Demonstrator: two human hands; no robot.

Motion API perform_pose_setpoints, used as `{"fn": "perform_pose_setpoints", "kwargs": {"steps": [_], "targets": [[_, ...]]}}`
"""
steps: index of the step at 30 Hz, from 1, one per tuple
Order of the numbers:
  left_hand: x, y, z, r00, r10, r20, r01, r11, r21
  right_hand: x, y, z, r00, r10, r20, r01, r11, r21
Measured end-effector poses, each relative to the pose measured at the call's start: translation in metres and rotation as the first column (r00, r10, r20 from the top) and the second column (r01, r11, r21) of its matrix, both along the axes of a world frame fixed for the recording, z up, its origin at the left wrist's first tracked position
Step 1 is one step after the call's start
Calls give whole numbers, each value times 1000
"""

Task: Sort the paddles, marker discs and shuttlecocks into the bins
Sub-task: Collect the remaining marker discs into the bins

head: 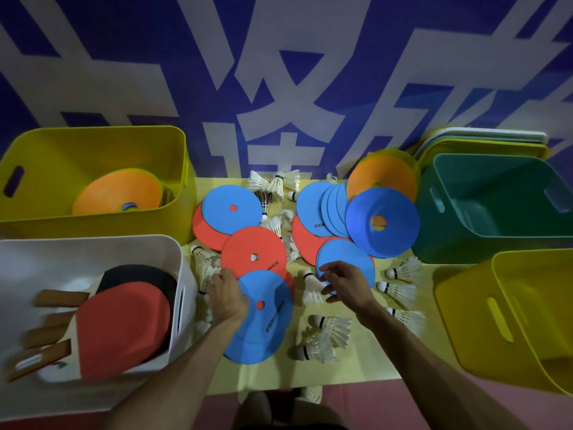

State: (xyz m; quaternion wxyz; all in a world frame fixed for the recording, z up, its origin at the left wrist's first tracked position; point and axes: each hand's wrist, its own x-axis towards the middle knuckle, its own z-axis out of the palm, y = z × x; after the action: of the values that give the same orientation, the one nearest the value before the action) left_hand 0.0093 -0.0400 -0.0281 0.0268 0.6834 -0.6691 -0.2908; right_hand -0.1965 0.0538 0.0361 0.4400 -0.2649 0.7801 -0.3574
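Observation:
Blue and red marker discs lie spread over the yellow table [366,361] among white shuttlecocks. My left hand [228,294] grips the left edge of a near blue disc [263,318], which overlaps a red disc [252,249]. My right hand [344,282] hovers with loosely spread fingers over the near edge of another blue disc [347,259], beside a shuttlecock [311,290]. The white bin [93,252] at near left holds red and black paddles [124,321]. An orange disc [119,193] lies in the far-left yellow bin [93,138].
A green bin [496,237] stands at far right and a tilted yellow bin [465,305] at near right. A fanned stack of blue discs [384,221] and orange discs [381,175] leans by the green bin. Stacked lids [483,141] lie behind it. More shuttlecocks [400,293] lie at right.

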Motion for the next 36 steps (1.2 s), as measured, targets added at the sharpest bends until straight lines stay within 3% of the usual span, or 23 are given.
{"fn": "perform_pose_setpoints", "kwargs": {"steps": [4, 10, 15, 22, 28, 36], "targets": [[-12, 3, 14, 1000, 3, -3, -4, 997, -76, -9, -2, -3, 1000, 28, 9, -27, 1000, -16], [-16, 1, 25, 995, -93, -40, 92, 996, -13, -12, -10, -9, 995, 88, 56, -86, 996, -31], [-11, 0, 47, 980, -187, -71, 191, 981, 45, -4, -20, -9, 973, 221, -63, -226, 971, -77], [-14, -11, 77, 932, -267, -245, 269, 963, -24, 2, -38, -8, 772, 562, -296, -595, 804, -26], [-27, -27, 95, 879, -363, -310, 343, 932, -120, -5, -40, 4, 813, 474, -337, -517, 855, -45], [-39, -53, 89, 843, -336, -419, 317, 941, -117, -27, -32, 13, 838, 381, -391, -432, 901, -47]]}}
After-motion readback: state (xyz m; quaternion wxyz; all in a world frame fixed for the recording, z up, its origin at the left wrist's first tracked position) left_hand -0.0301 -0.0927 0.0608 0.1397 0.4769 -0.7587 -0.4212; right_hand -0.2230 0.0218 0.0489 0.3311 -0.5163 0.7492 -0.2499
